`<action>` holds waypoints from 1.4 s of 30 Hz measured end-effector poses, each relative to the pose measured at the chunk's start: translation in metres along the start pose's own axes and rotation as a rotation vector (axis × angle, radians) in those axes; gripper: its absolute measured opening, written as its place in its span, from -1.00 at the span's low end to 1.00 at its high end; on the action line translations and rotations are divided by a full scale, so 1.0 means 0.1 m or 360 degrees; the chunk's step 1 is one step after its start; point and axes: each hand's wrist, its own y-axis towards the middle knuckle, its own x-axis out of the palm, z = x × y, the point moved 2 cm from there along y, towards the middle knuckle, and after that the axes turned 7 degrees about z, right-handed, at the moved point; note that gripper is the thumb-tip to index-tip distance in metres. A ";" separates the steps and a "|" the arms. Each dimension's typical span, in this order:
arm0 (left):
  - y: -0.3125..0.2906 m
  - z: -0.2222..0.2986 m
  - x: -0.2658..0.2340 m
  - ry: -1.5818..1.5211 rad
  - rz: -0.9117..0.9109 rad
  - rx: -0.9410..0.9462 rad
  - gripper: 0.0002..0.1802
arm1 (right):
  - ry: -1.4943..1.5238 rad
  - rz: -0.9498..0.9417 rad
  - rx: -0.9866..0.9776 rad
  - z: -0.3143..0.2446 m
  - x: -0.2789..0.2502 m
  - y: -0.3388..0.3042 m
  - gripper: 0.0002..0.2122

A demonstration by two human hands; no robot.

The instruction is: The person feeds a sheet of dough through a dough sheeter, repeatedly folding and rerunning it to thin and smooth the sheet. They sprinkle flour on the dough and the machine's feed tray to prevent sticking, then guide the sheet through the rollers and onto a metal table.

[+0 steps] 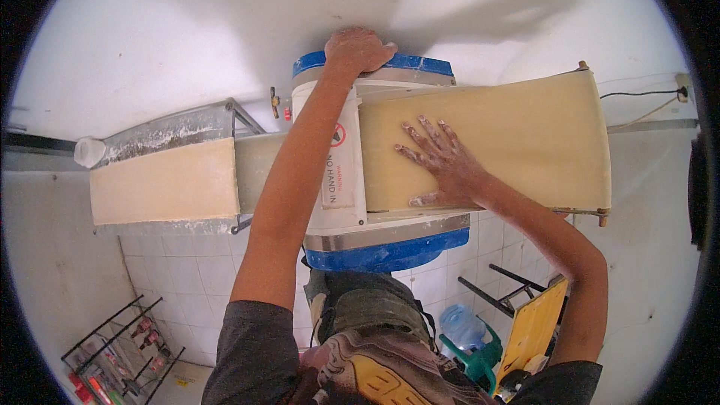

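A dough sheeter (341, 180) with a white guard and blue end covers stands across in front of me. My left hand (360, 51) reaches over it to the far blue cover, its fingers bent and its thumb pointing right. What those fingers close on is hidden behind the hand. My right hand (444, 165) lies flat, fingers spread and dusted with flour, on the smooth cream surface of the right-hand conveyor (532, 142). Whether that surface is bare belt or dough, I cannot tell. On the left wing a pale, flat sheet (165, 184) lies with floury edges.
A white plastic container (89, 152) sits at the left wing's far corner. Behind the machine rises a white wall (480, 15) with a cable at right. Below are a black rack (120, 352), a yellow board (531, 330), a green chair (480, 356) and a blue water bottle (461, 326).
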 end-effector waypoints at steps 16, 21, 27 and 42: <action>0.05 -0.01 -0.01 -0.0107 -0.0054 0.0008 -0.34 | 0.0037 0.0156 0.0055 0.11 0.00 0.12 -0.02; 0.04 0.00 -0.03 -0.0059 0.0035 0.0057 -0.36 | 0.0028 0.0185 0.0051 -0.02 0.06 0.13 -0.01; 0.02 0.00 -0.04 0.0001 0.0098 0.0124 -0.36 | 0.0090 0.0212 0.0001 -0.07 0.07 0.15 -0.02; -0.02 -0.09 -0.04 -0.0353 0.0238 0.0228 -0.44 | 0.0160 0.0243 -0.0017 -0.16 0.16 0.34 -0.04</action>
